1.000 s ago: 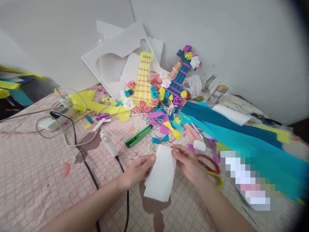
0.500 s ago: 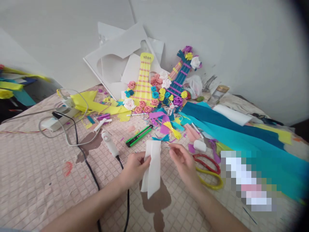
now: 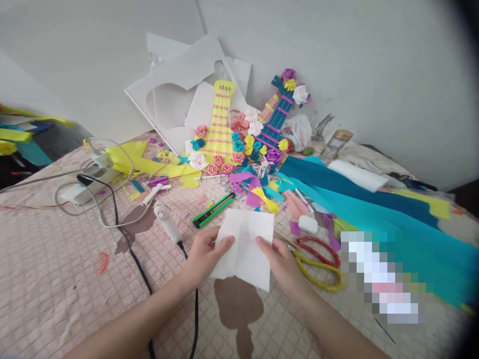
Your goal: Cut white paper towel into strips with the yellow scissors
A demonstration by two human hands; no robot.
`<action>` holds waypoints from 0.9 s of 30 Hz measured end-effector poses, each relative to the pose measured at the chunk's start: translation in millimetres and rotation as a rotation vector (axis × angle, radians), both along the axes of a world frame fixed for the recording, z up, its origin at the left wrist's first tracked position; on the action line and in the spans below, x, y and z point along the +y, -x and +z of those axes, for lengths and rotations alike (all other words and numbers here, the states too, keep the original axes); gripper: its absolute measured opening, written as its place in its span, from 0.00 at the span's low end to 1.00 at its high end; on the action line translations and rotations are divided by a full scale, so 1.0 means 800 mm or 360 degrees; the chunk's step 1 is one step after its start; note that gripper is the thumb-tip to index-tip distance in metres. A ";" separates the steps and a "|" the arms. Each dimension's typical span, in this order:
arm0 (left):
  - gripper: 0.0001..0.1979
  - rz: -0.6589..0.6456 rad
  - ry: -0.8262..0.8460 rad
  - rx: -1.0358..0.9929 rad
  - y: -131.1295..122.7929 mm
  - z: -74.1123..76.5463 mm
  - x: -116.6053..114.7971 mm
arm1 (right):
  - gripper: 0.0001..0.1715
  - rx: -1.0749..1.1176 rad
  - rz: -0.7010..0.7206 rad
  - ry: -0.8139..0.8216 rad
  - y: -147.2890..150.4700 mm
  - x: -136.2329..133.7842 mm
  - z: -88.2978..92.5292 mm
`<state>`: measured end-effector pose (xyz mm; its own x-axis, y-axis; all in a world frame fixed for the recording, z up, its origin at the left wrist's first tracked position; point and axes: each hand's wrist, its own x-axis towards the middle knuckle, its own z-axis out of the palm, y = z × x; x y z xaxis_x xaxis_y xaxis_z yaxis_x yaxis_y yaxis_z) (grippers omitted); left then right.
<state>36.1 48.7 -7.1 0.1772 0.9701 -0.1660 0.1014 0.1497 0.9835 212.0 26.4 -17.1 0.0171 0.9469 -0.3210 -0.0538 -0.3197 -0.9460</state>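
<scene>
A creased white sheet of paper [image 3: 249, 249] is spread open between my two hands, above the table. My left hand [image 3: 207, 254] grips its left edge, thumb on top and fingers behind. On the right edge, my right hand [image 3: 280, 257] pinches it the same way. Just beneath the paper lies a brown guitar-shaped cutout or patch [image 3: 239, 304]. Scissors with one red and one yellow handle [image 3: 318, 276] rest beside my right hand. A thin stick [image 3: 286, 240] shows near my right fingers; I cannot tell whether it is held.
A white glue gun [image 3: 168, 224] with a black cord lies left of my hands. Beyond the paper is a green utility knife [image 3: 213, 210]. Decorated yellow [image 3: 222, 124] and blue [image 3: 275, 122] paper guitars stand at the back. Teal crepe paper [image 3: 348, 209] stretches rightward, and a power strip [image 3: 88, 182] sits left.
The folded white paper has been opened out into a wider sheet. My right hand has moved from beside it onto its right edge, while my left hand keeps its hold.
</scene>
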 end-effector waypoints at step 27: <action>0.23 0.0412 0.0020 -0.0399 0.021 0.016 0.024 | 0.13 -0.1502 -0.0054 -0.0659 -0.122 0.010 0.017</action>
<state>19.1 67.7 5.8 -0.0377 0.9863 -0.1606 -0.1858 0.1510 0.9709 309.8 34.1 -3.4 0.1219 0.9745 0.1886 0.7651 0.0288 -0.6432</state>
